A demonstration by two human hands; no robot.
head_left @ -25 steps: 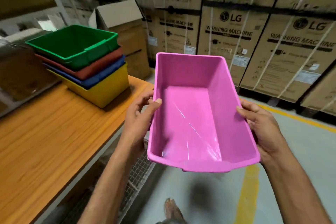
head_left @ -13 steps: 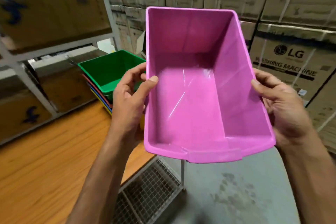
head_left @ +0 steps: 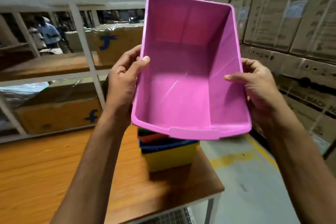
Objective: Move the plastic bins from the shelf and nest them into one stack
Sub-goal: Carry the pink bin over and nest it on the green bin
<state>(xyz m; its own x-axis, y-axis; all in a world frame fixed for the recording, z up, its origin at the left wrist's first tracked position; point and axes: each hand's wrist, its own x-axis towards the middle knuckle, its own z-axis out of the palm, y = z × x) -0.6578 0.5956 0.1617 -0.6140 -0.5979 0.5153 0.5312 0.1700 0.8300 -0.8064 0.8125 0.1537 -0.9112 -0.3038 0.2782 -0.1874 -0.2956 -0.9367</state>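
Observation:
I hold an empty pink plastic bin (head_left: 183,96) in the air, tilted with its opening toward me. My left hand (head_left: 125,80) grips its left rim, thumb inside. My right hand (head_left: 254,85) grips the right rim, thumb inside too. Directly below the pink bin stands a nested stack of bins (head_left: 169,152) on the wooden table (head_left: 54,169): yellow at the bottom, then blue, red and a sliver of green. The pink bin hides most of the stack's top.
A white metal shelf frame (head_left: 85,47) with cardboard boxes (head_left: 58,114) rises behind the table. Stacked washing-machine cartons (head_left: 291,14) line the right side. Concrete floor with yellow lines (head_left: 236,156) lies to the right. People (head_left: 47,32) stand far off beyond the shelf.
I have turned left and carried the pink bin over the stack, which now sits directly beneath it. Both hands keep the same grip on the rims.

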